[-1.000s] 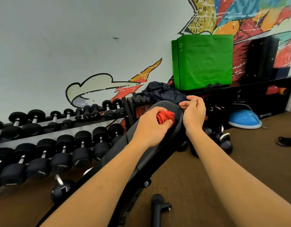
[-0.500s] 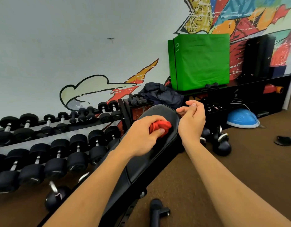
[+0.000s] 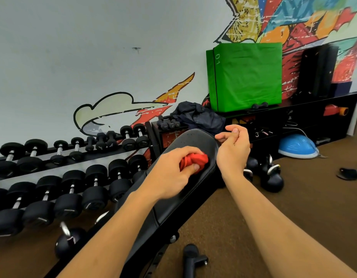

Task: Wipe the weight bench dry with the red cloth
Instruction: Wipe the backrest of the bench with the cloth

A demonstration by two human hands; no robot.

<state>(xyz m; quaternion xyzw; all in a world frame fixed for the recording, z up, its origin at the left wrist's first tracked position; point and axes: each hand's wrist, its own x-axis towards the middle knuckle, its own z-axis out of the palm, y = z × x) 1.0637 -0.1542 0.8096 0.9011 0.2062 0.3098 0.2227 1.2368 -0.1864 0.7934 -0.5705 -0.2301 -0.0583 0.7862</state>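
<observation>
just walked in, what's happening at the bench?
A person is wiping a black weight bench in a gym. The left hand presses a bunched red cloth onto the pad near its far end. The right hand sits at the pad's right edge, fingers loosely curled, holding nothing. Small droplets show on the pad beyond the cloth, so the wipe looks unfinished. A dumbbell rack stands on the left.

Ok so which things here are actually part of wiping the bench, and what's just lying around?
In use:
left hand
red cloth
weight bench

Lying about:
right hand, free and loosely curled
dumbbells
green box
blue dome
kettlebells
dark fabric
</observation>
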